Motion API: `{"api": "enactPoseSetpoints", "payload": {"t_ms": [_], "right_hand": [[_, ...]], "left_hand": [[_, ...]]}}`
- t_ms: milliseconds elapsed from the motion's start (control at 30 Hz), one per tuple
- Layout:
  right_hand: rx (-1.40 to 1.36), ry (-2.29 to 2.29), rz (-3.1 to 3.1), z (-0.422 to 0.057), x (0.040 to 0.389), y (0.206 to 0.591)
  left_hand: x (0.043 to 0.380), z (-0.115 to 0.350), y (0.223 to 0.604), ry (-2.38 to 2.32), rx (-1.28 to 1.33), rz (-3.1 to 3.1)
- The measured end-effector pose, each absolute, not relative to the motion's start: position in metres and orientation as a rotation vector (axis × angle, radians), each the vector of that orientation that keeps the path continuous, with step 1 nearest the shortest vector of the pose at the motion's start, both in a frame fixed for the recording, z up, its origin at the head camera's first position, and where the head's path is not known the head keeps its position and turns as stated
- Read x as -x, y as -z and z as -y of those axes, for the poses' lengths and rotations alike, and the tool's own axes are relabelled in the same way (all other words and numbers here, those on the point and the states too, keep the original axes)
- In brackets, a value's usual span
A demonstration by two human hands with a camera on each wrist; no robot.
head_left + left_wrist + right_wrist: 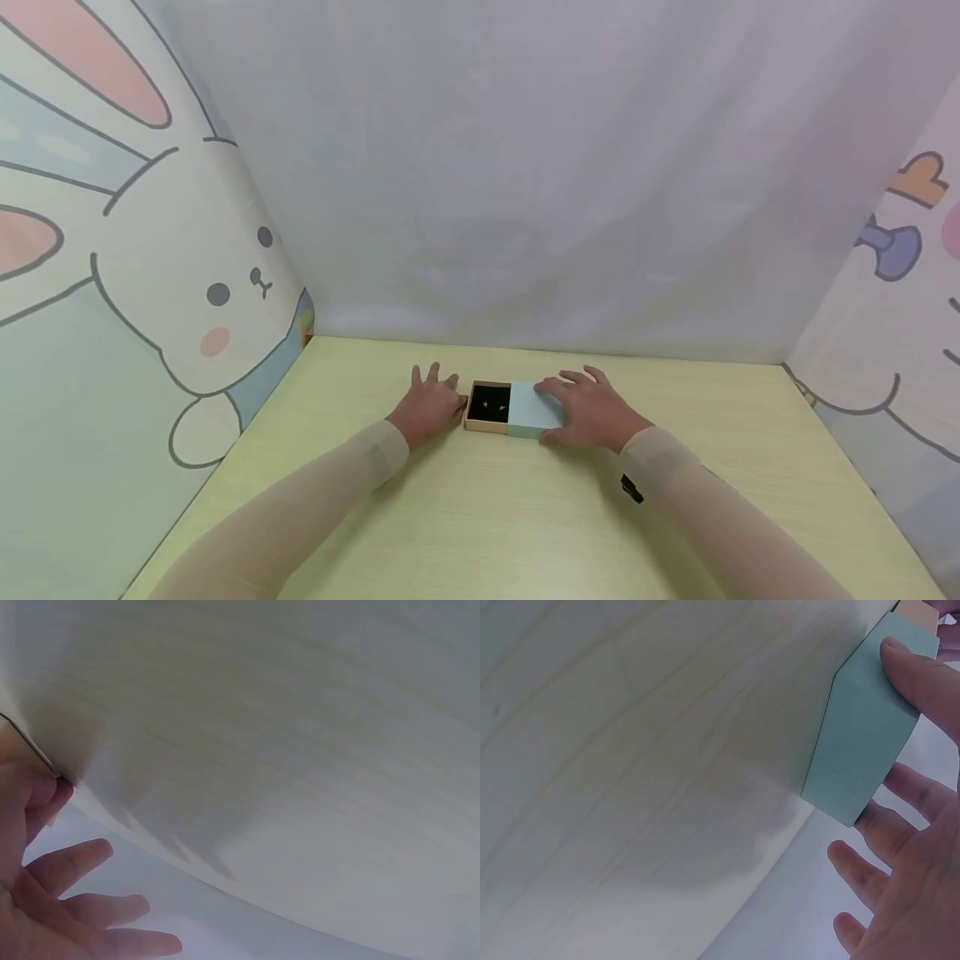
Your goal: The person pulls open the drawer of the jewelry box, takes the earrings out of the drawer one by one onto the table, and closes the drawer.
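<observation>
A slide-out jewelry box lies on the table, partly open. Its pale blue-green sleeve (529,407) covers the right part, while the brown tray (487,426) juts out to the left. Two small star-shaped earrings (502,407) sit on the tray's black insert (489,397). My left hand (429,410) pinches the tray's left end between thumb and index finger, its other fingers spread away, as the left wrist view shows. With my right hand (596,412) I grip the sleeve, thumb on the near side (870,727) and fingers at the far side.
The light wood-grain table (510,517) runs back to a pale hanging curtain (510,167). Cartoon-printed walls stand on both sides, a rabbit (187,275) on the left one. A small black strap (632,488) hangs by the right sleeve cuff.
</observation>
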State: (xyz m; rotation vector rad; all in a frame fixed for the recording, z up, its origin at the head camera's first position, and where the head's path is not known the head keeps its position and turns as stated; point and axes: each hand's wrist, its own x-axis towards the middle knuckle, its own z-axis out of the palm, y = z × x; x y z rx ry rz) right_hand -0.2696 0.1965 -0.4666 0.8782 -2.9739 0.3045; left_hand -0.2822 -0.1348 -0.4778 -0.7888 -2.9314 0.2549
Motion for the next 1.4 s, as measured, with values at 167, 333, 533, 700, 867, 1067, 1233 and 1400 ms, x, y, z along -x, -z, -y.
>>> {"api": "enactPoseSetpoints", "payload": {"t_ms": [167,333,533,700,867,1067,1233,1400], "right_hand": [[-0.871,-0.305,2.978,-0.196,0.270,0.465],[-0.863,-0.318,2.994,-0.196,0.270,0.465],[-0.865,-0.319,2.999,-0.195,0.270,0.464],[-0.865,-0.324,2.998,-0.195,0.270,0.464],[-0.862,-0.334,3.000,-0.195,0.269,0.463],[-0.867,-0.342,3.002,-0.194,0.268,0.461],[-0.865,-0.358,3.002,-0.194,0.268,0.461],[-0.864,-0.350,2.990,-0.194,0.269,0.463]], "left_hand": [[0.283,0.135,0.479,-0.234,0.785,2.940],[0.283,0.134,0.478,-0.229,0.776,2.955],[0.284,0.135,0.478,-0.258,0.774,2.949],[0.285,0.138,0.479,-0.268,0.782,2.934],[0.284,0.142,0.479,-0.265,0.790,2.913],[0.282,0.145,0.477,-0.268,0.773,2.922],[0.282,0.147,0.478,-0.271,0.762,2.932],[0.282,0.150,0.477,-0.226,0.755,2.960]]}}
